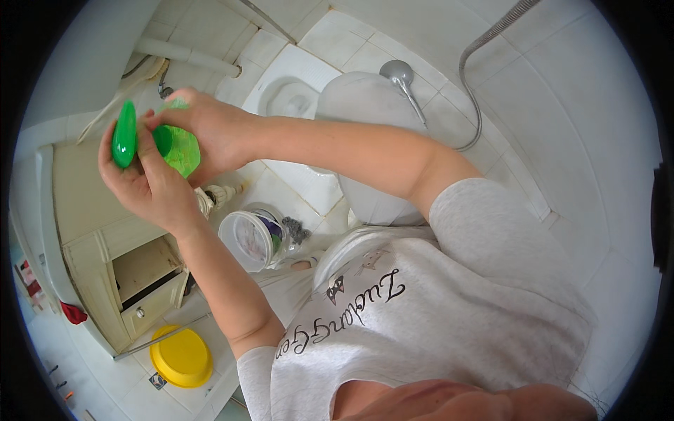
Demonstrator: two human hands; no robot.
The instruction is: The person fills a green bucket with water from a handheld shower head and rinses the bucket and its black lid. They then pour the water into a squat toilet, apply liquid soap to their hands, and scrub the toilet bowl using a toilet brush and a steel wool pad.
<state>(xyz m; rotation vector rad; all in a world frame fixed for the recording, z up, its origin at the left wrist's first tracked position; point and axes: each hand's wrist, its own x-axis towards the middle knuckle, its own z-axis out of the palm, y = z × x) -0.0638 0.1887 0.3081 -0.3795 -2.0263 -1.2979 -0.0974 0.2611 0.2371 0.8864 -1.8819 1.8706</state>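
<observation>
A glossy green plastic piece (125,138), elongated and tapered, is held between the fingers of my left hand (150,181). Beside it, my right hand (208,129) is wrapped around a translucent light-green plastic container (184,150). A darker green round part (162,140) shows between the two hands, which are close together. Whether the green pieces are joined is hidden by the fingers. Both hands are raised at the upper left of the head view, above the tiled floor.
Below my hands stand a white plastic bucket (243,239) and a grey scourer (296,230). A squat toilet (287,97) is set in the floor, with a hand shower (397,71) and hose beyond. At left are a cream cabinet (87,252) and a yellow basin (181,358).
</observation>
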